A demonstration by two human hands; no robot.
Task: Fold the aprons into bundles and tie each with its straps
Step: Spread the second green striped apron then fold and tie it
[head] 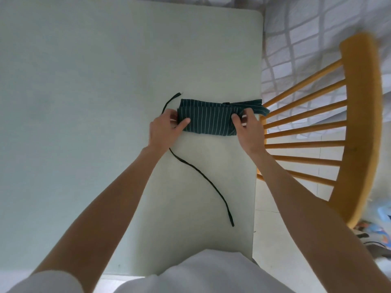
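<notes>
Your left hand [167,127] pinches the left end of the folded striped apron [208,121], thumb on top. Your right hand [246,129] grips the right end the same way. The apron lies between them on the pale desk [84,102], near its right edge; one dark strap [203,174] trails toward you.

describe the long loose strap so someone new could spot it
On the pale green table, the thin black cord strap starts by the left hand. It trails toward the person, unlike the flat striped band beside the right hand.
</notes>
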